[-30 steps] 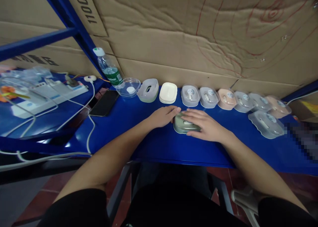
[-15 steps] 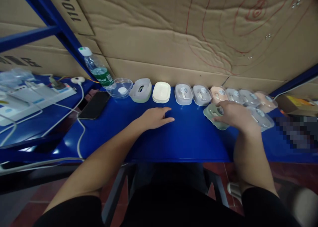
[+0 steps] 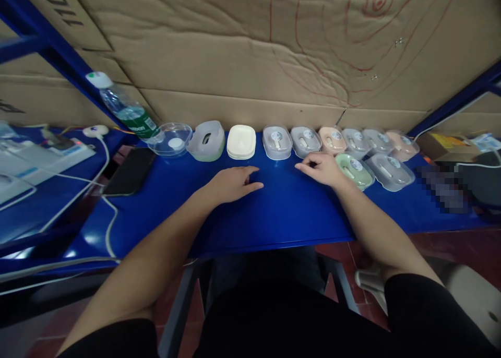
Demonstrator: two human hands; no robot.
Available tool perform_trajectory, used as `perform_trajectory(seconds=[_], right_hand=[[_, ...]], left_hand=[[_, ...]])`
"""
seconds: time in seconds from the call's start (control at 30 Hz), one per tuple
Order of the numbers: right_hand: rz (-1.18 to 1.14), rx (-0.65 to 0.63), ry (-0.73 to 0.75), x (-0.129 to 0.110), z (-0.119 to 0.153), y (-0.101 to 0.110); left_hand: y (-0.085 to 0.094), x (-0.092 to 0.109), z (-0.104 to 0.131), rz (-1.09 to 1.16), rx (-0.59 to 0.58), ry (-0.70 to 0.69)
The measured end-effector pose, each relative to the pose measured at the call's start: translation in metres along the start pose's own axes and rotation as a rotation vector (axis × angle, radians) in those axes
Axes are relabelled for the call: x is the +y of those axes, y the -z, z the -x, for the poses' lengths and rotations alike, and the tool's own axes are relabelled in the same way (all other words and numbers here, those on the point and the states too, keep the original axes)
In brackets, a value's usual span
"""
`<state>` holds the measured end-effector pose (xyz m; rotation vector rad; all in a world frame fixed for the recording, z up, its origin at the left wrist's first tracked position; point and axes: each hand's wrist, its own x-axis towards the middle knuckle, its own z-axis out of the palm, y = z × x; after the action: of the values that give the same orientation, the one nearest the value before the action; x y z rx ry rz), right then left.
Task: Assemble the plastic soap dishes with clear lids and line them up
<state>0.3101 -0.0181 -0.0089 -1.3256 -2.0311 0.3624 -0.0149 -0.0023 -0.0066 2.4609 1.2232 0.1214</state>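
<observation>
The green box [image 3: 357,173] sits with its lid on — apparently finished. The right hand [image 3: 320,168], just left of it, is loosely curled around nothing; the left hand [image 3: 234,184], farther left, is empty too. Lidded boxes [image 3: 332,140] behind it look done; cream trays [image 3: 241,140] and a lilac stack [image 3: 206,143], well left of it, seem left — unassembled.

Top [image 3: 262,321]: black, the cloth so dark that its folds hardly show
Left sleeve [image 3: 113,341]: black, short, with a wide hem near the elbow
Right sleeve [image 3: 426,313]: the same black, also short and loosely cut
Forearms [image 3: 164,259]: bare from hem to wrist
Left hand [image 3: 233,185] and right hand [image 3: 323,169]: bare
Legwear [image 3: 270,268]: dark, faintly bluish, in shadow below the table's [image 3: 274,219] front edge
</observation>
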Motion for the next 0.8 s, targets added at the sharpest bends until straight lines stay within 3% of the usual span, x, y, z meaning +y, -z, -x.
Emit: perform_trajectory(seconds=[0.1, 0.3, 0.5, 0.57, 0.73, 0.8], right_hand=[[-0.054, 0.088, -0.081, 0.023, -0.005, -0.005], [-0.069, 0.38, -0.176, 0.061, -0.01, 0.017], [-0.048, 0.528, -0.229, 0.081, -0.012, 0.026], [-0.045, 0.534, -0.225, 0.082, -0.012, 0.025], [-0.029, 0.418, -0.166, 0.067, -0.009, 0.013], [-0.004, 0.341, -0.142, 0.055, -0.007, 0.006]], left_hand=[[0.002, -0.002, 0.001, -0.017, 0.001, 0.01], [0.001, -0.006, 0.003, -0.03, 0.031, -0.003], [0.003, -0.004, 0.003, 0.0, 0.056, 0.014], [0.004, -0.006, 0.002, 0.016, 0.146, 0.038], [0.013, -0.027, 0.002, -0.044, 0.561, 0.192], [0.019, -0.041, 0.003, -0.057, 0.626, 0.288]])
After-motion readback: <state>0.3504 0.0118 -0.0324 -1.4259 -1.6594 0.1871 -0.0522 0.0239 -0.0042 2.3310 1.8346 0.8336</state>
